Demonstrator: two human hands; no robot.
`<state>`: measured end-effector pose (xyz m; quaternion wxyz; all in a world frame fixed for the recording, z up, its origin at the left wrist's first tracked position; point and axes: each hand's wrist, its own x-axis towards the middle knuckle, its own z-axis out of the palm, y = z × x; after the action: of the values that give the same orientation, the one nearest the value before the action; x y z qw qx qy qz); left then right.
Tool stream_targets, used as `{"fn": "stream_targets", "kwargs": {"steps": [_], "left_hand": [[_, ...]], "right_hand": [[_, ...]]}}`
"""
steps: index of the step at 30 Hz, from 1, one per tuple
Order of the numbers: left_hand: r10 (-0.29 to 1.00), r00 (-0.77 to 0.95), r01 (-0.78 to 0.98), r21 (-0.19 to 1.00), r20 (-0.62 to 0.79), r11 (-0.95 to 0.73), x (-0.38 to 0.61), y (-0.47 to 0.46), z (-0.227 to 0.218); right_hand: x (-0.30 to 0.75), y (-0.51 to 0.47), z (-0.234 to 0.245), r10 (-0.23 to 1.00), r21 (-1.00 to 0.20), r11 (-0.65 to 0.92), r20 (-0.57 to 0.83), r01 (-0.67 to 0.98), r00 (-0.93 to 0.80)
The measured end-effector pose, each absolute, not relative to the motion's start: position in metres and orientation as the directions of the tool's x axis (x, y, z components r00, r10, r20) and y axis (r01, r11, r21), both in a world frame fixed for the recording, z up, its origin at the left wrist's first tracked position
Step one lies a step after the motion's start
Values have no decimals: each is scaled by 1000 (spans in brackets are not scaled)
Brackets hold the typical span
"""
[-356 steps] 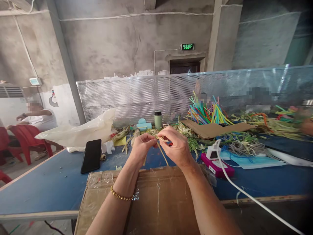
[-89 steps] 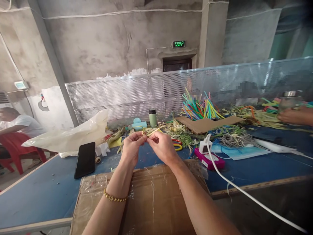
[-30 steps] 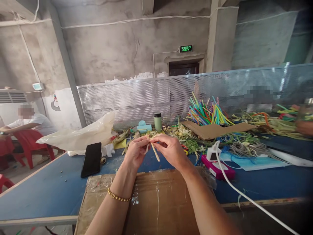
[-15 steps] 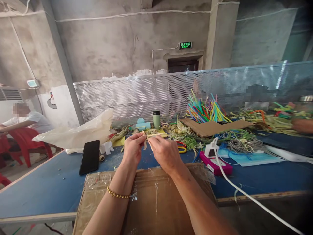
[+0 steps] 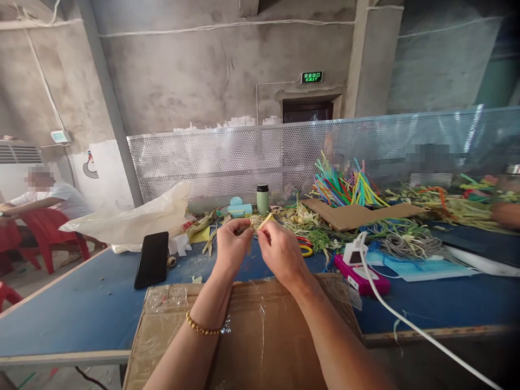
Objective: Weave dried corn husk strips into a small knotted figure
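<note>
Above the near edge of the blue table, my left hand (image 5: 232,246) is closed in a pinch on a thin, pale husk-like strip, mostly hidden by the fingers. Close beside it, my right hand (image 5: 282,252) pinches too, and a pale yellow strip (image 5: 266,220) sticks up from its fingertips. Whether both hands hold the same strip, I cannot tell. My forearms reach over a taped cardboard box (image 5: 247,341). Behind the hands lies a heap of dry husks and green strips (image 5: 298,218).
A black phone (image 5: 151,260) lies left, near a plastic sheet (image 5: 134,219). A green bottle (image 5: 262,200) stands behind the hands. Right are scissors handles (image 5: 306,250), a magenta box (image 5: 361,274) with a white cable, coloured stems (image 5: 345,187) and a blue mask (image 5: 434,269). Another person sits far left.
My hands have drawn slightly apart at the fingertips. The yellow strip in my right hand now points upward to the right instead of lying almost level. The view has shifted a little.
</note>
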<state>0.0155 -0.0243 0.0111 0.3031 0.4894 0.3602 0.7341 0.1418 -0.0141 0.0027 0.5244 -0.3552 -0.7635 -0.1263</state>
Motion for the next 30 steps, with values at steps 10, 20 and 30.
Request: {"fn": "stream_targets", "kwargs": {"steps": [10,20,30], "left_hand": [[860,-251,-227,836,444,-499,15,-24,12],[965,18,-552,807,261,-209,9,-25,15],[886,-259,-541,702,385,-464,9,-18,12]], "right_hand": [[149,-14,11,433,-331,819,893,469,-125],[152,-19,14,347,-166,818,906,551,-242],[148,-17,10,512,-415,813,843,408,-163]]}}
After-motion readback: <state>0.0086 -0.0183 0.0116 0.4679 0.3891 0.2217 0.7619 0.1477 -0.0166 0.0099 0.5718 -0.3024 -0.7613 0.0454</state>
